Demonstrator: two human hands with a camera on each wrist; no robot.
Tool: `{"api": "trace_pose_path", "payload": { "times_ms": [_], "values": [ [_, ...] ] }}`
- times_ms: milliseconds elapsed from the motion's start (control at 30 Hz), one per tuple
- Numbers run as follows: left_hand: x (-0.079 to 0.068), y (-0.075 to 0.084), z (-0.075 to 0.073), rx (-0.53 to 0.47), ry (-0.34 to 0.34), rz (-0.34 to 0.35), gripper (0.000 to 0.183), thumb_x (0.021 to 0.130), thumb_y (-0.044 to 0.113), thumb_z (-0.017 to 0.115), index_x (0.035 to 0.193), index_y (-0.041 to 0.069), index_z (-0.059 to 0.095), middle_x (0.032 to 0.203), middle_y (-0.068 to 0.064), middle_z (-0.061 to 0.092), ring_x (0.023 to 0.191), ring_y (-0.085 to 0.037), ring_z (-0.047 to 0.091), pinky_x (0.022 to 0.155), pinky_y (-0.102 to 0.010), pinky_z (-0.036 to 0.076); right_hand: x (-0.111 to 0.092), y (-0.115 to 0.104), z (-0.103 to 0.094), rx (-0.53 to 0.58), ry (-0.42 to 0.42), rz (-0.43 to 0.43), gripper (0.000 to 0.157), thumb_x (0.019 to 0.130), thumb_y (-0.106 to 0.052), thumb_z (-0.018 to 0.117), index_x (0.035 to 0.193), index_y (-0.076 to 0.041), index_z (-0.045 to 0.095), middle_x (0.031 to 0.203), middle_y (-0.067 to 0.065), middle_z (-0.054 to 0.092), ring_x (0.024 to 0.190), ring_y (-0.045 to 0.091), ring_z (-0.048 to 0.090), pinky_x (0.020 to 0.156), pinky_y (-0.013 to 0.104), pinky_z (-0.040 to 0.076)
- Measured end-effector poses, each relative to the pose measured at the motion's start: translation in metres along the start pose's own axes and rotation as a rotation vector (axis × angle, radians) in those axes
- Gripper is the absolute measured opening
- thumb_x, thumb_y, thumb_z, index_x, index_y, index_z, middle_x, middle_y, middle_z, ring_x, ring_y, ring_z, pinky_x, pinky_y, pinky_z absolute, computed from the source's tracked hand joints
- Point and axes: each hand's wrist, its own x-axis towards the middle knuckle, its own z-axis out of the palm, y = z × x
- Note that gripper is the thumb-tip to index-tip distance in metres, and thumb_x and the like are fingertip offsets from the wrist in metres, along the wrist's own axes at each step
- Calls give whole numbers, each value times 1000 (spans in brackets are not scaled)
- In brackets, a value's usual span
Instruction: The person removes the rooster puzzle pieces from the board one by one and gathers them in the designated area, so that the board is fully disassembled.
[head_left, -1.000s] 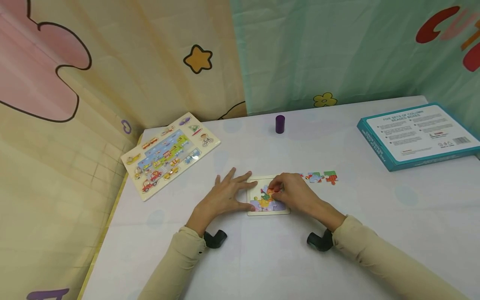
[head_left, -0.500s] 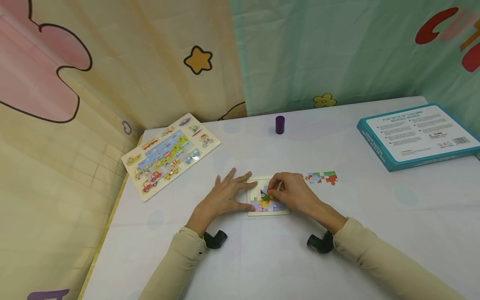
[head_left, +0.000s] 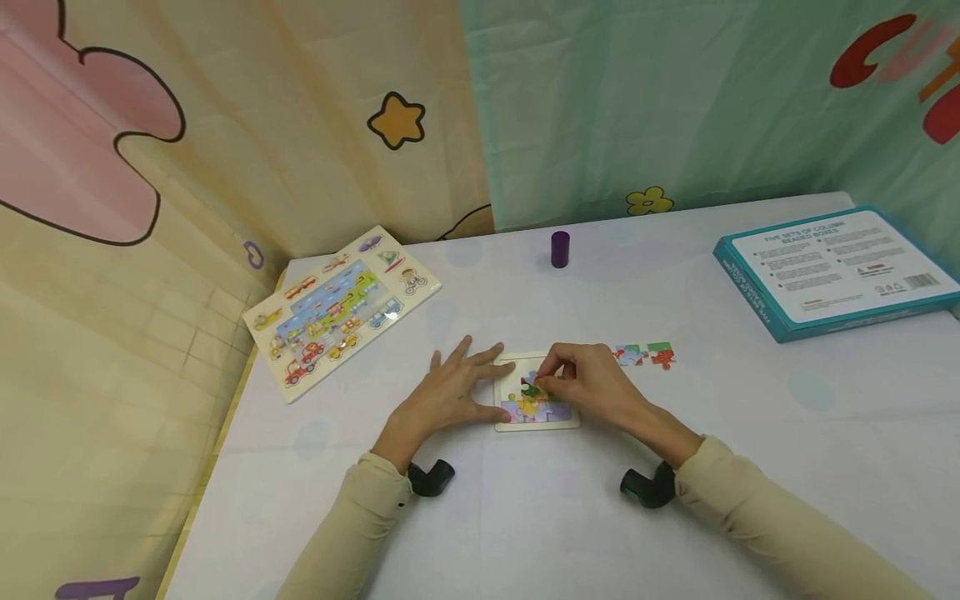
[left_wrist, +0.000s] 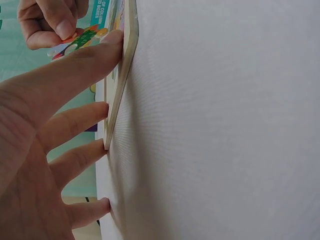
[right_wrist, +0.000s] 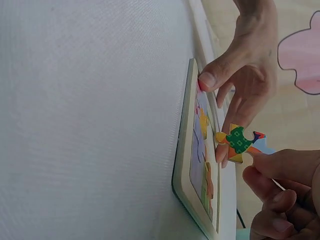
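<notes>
A small jigsaw puzzle in a pale wooden tray [head_left: 537, 427] lies on the white table, its front row filled with lilac and yellow pieces. My left hand [head_left: 447, 390] is spread at the tray's left side. Its thumb [left_wrist: 114, 42] rests on the rim and the other fingers reach along the edge. Above the tray, my right hand [head_left: 596, 385] pinches a puzzle piece [right_wrist: 239, 140] between thumb and index finger. That piece is green, yellow and blue and stands tilted, clear of the tray in the right wrist view. My right hand hides the tray's far right part.
Loose puzzle pieces, one blue [head_left: 628, 356] and one red and green [head_left: 662, 356], lie right of the tray. A vehicle picture board [head_left: 337, 312] is at back left, a purple cylinder [head_left: 560, 250] at the back, and a teal box [head_left: 840, 271] at back right.
My right hand has shifted slightly, its wrist swinging a little to the right with the pinched piece. It now covers a loose piece that showed beside it. The left hand has stayed put.
</notes>
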Motion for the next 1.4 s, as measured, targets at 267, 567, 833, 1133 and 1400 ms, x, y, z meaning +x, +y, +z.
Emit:
{"api": "trace_pose_path", "payload": {
  "times_ms": [267,567,833,1133,1400],
  "values": [
    [1,0,1,-9,-7,-2,74,75,53,80,141,30,55,158,7,31,149,-36,9,109,-72,8,1,0,-1,-3,16,23,3,87,-10,74,89,-11,72,83,-6,70,51,11,46,48,23,35],
    [0,0,1,-10,-2,5,75,75,53,81,141,29,55,158,6,32,149,-37,9,108,-73,9,-9,11,-15,-51,66,89,5,85,-13,77,89,-16,74,80,-4,69,55,14,45,50,24,35],
    [-1,1,0,-10,8,10,76,74,53,81,141,28,55,158,5,32,149,-38,9,108,-73,8,-29,29,-41,-112,126,175,7,88,-17,75,94,-14,74,73,-2,66,58,16,49,52,24,37],
    [-1,1,0,-10,9,16,76,75,52,81,141,28,55,158,5,33,149,-38,10,108,-73,8,-56,48,-72,-183,207,231,16,88,-25,75,97,-11,75,73,1,64,65,16,48,53,24,37],
    [-1,0,0,-2,5,9,76,75,52,81,142,28,55,158,5,32,149,-38,10,108,-73,9,-63,53,-78,-159,209,270,22,88,-27,75,99,-7,75,77,1,68,65,14,49,53,24,38]
  ]
}}
